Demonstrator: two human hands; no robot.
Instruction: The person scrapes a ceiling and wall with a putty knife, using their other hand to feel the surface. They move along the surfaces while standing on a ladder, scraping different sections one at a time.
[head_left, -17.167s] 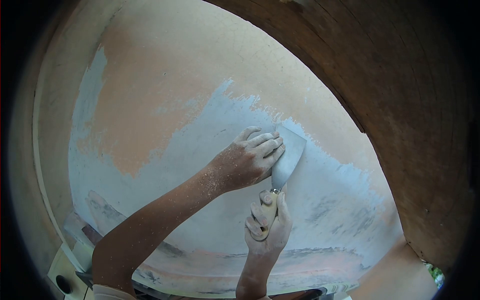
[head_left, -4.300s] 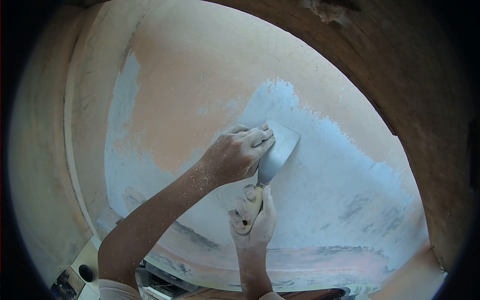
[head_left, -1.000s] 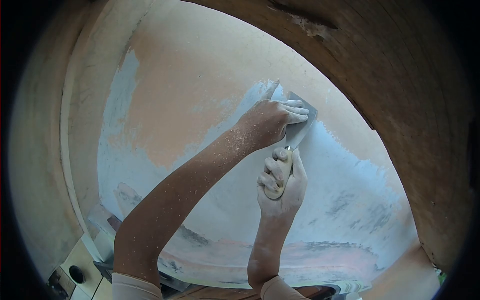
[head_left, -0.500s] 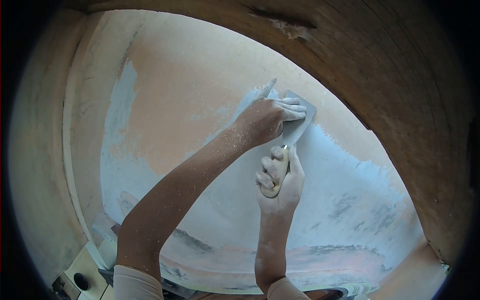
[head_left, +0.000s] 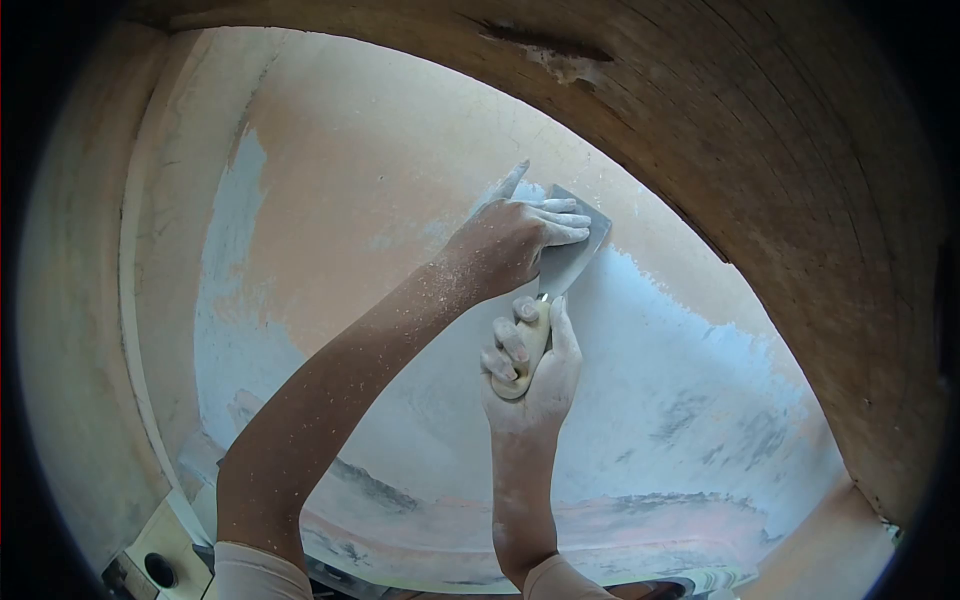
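Observation:
My right hand (head_left: 530, 365), coated in white dust, is wrapped around the pale handle (head_left: 528, 350) of a putty knife. Its wide grey blade (head_left: 580, 238) lies against the curved plaster surface (head_left: 640, 400), tip pointing up. On the blade rest the outstretched, white-smeared fingers of my left hand (head_left: 510, 235). One digit of that hand sticks out up and to the left. Pale bluish-white filler (head_left: 650, 300) covers the surface below and to the right of the blade. Bare tan plaster (head_left: 320, 190) shows on the left.
A thick wooden beam (head_left: 700, 110) arcs across the top and right. On the left, a vertical strip (head_left: 132, 300) borders the surface. A pale panel with a round black part (head_left: 160, 567) sits at lower left. Dark and pink streaks (head_left: 640, 510) mark the lower surface.
Both hands and the putty knife have shifted slightly left across the surface. The whole view has shifted a little too. Both hands keep the same hold.

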